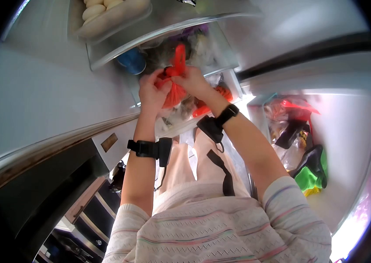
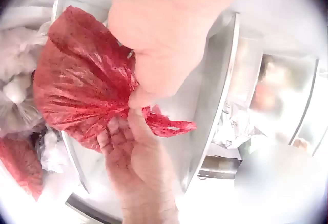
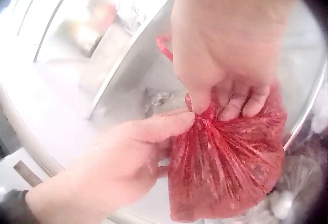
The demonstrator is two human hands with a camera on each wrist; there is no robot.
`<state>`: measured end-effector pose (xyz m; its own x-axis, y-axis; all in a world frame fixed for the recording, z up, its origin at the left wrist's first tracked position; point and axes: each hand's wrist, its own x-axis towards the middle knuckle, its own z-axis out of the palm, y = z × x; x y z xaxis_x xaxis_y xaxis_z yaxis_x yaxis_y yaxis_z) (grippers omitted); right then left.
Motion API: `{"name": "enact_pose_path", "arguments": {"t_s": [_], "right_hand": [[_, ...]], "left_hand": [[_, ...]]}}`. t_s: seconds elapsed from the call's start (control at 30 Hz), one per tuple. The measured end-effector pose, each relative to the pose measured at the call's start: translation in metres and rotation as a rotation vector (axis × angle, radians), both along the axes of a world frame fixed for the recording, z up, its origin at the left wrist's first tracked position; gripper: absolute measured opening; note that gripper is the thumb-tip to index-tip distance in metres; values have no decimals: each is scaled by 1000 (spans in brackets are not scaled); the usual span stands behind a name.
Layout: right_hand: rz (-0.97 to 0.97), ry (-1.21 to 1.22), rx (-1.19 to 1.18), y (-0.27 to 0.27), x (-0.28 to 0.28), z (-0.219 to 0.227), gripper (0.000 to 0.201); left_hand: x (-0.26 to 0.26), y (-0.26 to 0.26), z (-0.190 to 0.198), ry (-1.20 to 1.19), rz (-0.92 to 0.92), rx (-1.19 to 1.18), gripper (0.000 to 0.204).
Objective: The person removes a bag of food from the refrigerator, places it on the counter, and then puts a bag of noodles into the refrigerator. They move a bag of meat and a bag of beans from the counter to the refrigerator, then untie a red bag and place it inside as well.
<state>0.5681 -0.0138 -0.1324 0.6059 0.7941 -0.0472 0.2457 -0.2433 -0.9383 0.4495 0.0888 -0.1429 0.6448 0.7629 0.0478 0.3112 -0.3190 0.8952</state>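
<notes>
A red plastic bag (image 1: 174, 97), gathered at its neck, hangs between the two hands above an open fridge drawer. My left hand (image 1: 151, 93) pinches the gathered neck from one side, while my right hand (image 1: 193, 82) grips it from the other. In the left wrist view the full red bag (image 2: 82, 70) spreads to the left, with its handle loop sticking out to the right. The right wrist view has the bag (image 3: 225, 167) below the curled fingers of my right hand (image 3: 225, 44); the thumb of my left hand (image 3: 118, 152) presses at the knot. The bag's contents are hidden.
Eggs (image 1: 93, 11) lie in a container at the upper left. A blue round item (image 1: 131, 61) sits in the upper drawer. Other bags, one red (image 1: 222, 94), fill the lower drawer. Door shelves at right hold bags and a green item (image 1: 308, 177).
</notes>
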Motion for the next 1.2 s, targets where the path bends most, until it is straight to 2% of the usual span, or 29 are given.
{"name": "enact_pose_path", "arguments": {"t_s": [0.03, 0.07, 0.1, 0.13, 0.17, 0.23, 0.3, 0.33, 0.4, 0.43, 0.5, 0.53, 0.57, 0.6, 0.67, 0.83, 0.9, 0.93, 1.0, 1.03, 1.07, 1.13, 1.17, 1.2], "right_hand": [[-10, 3, -2, -6, -4, 3, 37], [10, 175, 64, -12, -9, 13, 40], [30, 345, 132, -17, -12, 20, 43], [19, 342, 133, -21, -15, 21, 43], [3, 312, 94, -25, -19, 24, 43], [-20, 281, 56, -36, -27, 30, 43], [-63, 104, -189, -44, -43, 60, 36], [-70, 104, -188, -49, -52, 60, 36], [-165, -104, -142, -58, -68, 62, 29], [-168, -103, -142, -64, -76, 63, 29], [-142, -453, -179, -76, -92, 68, 25], [-139, -456, -177, -79, -98, 67, 25], [-133, -572, -113, -82, -103, 64, 23], [-125, -688, -45, -84, -107, 62, 21], [-55, -687, -85, -90, -112, 62, 20], [78, -660, -144, -110, -130, 58, 21], [91, -565, -178, -126, -140, 54, 19], [98, -564, -185, -135, -142, 53, 19], [51, -207, -250, -151, -145, 62, 18], [61, -215, -250, -159, -147, 65, 18], [37, -89, -251, -166, -150, 68, 19], [22, 246, -273, -176, -155, 73, 19], [41, 240, -273, -178, -158, 77, 19], [46, 422, -225, -180, -163, 82, 18]], "left_hand": [[-6, -4, 8, 28, -102, 27, 24], [-11, -7, 15, 53, -205, 54, 26], [-14, -10, 22, 52, -217, 53, 26], [-18, -13, 29, 89, -219, -119, 27], [-21, -17, 33, 127, -220, -291, 28], [-29, -25, 31, 70, -243, -333, 30], [-38, -30, 31, 14, -262, -372, 32], [-42, -31, 32, 43, -289, -406, 30], [-49, -35, 37, 72, -320, -439, 29], [-53, -37, 39, 99, -361, -358, 28], [-59, -42, 56, 126, -400, -277, 27], [-60, -45, 66, 228, -446, -168, 25], [-61, -48, 76, 327, -486, -60, 23], [-63, -52, 81, 321, -474, -58, 23], [-71, -60, 89, 477, -547, 252, 20], [-94, -81, 92, 504, -613, 298, 16], [-104, -95, 88, 500, -658, 315, 15], [-110, -103, 86, 413, -674, 263, 14], [-122, -120, 86, 317, -672, 204, 13], [-130, -128, 88, 287, -653, 69, 14], [-139, -134, 91, 256, -630, -63, 15], [-156, -144, 94, 202, -597, -126, 16], [-165, -147, 96, 152, -576, -193, 18], [-174, -151, 97, 142, -536, -217, 21]]}}
